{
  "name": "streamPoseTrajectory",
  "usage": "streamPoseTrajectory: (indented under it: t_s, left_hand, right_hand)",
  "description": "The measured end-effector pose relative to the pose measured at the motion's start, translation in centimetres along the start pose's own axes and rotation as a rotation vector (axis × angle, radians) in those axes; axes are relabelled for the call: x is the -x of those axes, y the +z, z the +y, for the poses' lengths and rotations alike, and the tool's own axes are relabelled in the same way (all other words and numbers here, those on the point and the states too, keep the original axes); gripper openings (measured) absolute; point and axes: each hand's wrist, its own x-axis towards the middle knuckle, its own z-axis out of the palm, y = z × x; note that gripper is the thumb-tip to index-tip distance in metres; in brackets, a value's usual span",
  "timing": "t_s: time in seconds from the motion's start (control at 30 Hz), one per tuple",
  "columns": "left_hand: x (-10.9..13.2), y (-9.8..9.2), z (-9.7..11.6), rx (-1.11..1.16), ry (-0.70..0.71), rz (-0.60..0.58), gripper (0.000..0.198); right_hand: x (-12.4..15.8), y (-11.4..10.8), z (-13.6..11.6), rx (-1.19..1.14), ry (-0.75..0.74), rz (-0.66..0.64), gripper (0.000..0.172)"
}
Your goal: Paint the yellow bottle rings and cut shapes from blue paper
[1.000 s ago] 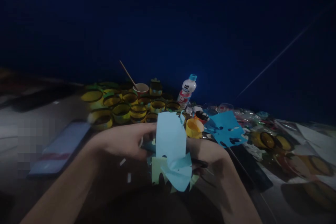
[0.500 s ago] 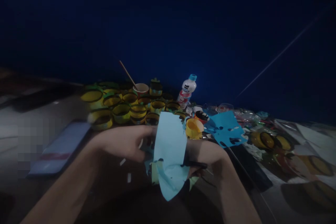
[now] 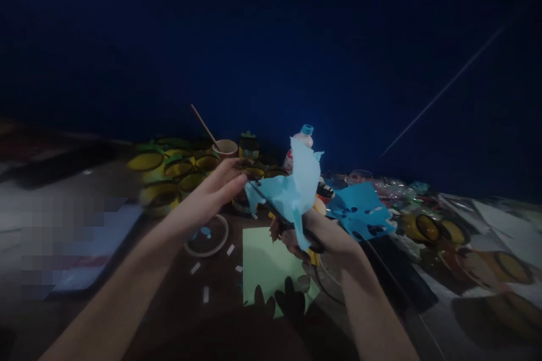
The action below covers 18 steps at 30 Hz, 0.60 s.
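Observation:
My right hand (image 3: 315, 231) is closed round the dark handles of a pair of scissors (image 3: 277, 211), whose blades point left and up. A crumpled, cut piece of light blue paper (image 3: 305, 180) lies over the blades and that hand, one flap standing up. My left hand (image 3: 220, 186) is stretched toward the paper's left tip, fingers extended and thumb apart. Its thumb ends close to the tip; whether they touch I cannot tell. Beneath the hands, a pale green sheet (image 3: 265, 254) with cut-out edges lies on the dark table (image 3: 169, 316).
Several yellow ring-shaped cups (image 3: 146, 162), a paper cup (image 3: 225, 148) with a stick and a bottle (image 3: 307, 131) stand behind. A tape ring (image 3: 226, 237) and white scraps (image 3: 206, 294) lie left. At right are a cut blue sheet (image 3: 362, 208) and plastic clutter (image 3: 393, 185).
The light blue paper has moved up and turned, uncovering the green sheet and the tape ring. My left hand has risen and its fingers have straightened.

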Motion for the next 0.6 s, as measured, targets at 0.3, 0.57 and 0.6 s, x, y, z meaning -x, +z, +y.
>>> streamPoseTrajectory:
  t_s: [0.3, 0.57, 0.6]
  left_hand:
    - [0.4, 1.8, 0.9, -0.147, 0.008, -0.012, 0.024]
    - [-0.1, 0.3, -0.1, -0.405, 0.126, 0.288, 0.02]
    - [-0.1, -0.1, -0.1, -0.448, 0.143, 0.298, 0.019]
  right_hand:
    - [-1.0, 0.9, 0.1, -0.056, -0.086, 0.118, 0.025]
    - [0.4, 1.2, -1.6, -0.007, 0.177, 0.001, 0.028]
    - [0.7, 1.0, -1.8, 0.008, 0.187, -0.022, 0.029]
